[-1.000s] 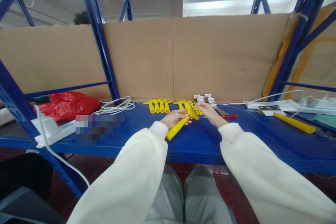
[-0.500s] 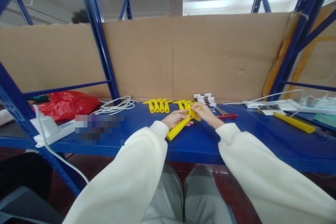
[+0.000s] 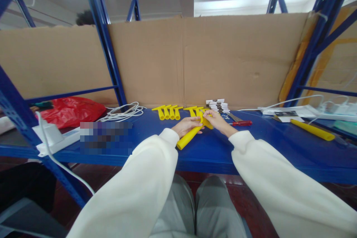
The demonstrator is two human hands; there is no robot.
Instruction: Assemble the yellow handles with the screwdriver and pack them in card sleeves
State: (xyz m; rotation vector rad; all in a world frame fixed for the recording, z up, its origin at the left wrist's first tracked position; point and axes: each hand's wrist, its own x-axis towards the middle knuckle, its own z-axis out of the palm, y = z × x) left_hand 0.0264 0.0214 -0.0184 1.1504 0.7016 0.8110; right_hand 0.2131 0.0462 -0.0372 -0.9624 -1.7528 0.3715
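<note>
Above the middle of the blue shelf, my left hand (image 3: pixel 187 125) is closed around the neck of a yellow scraper-like tool (image 3: pixel 189 137). Its round hollow handle slants down toward me and its wide head points away to the right. My right hand (image 3: pixel 216 119) pinches at that head with thumb and fingertips; whether a small part is also between them is hidden. Behind my hands lie more yellow scraper-like tools (image 3: pixel 169 112), several in a row on the left and others partly covered by my fingers. A red-handled tool (image 3: pixel 242 123) is just right of my right hand.
Small white-and-black packets (image 3: pixel 219 105) are stacked at the cardboard back wall (image 3: pixel 147 63). Leftward are a coiled white cable (image 3: pixel 125 111), a red plastic bag (image 3: pixel 71 110) and a power strip (image 3: pixel 63 139). Another yellow handle (image 3: pixel 312 130) lies far right, near a second power strip (image 3: pixel 298 111).
Both hands keep almost the same place and grip. The yellow tool's head has tilted slightly between my fingers.
</note>
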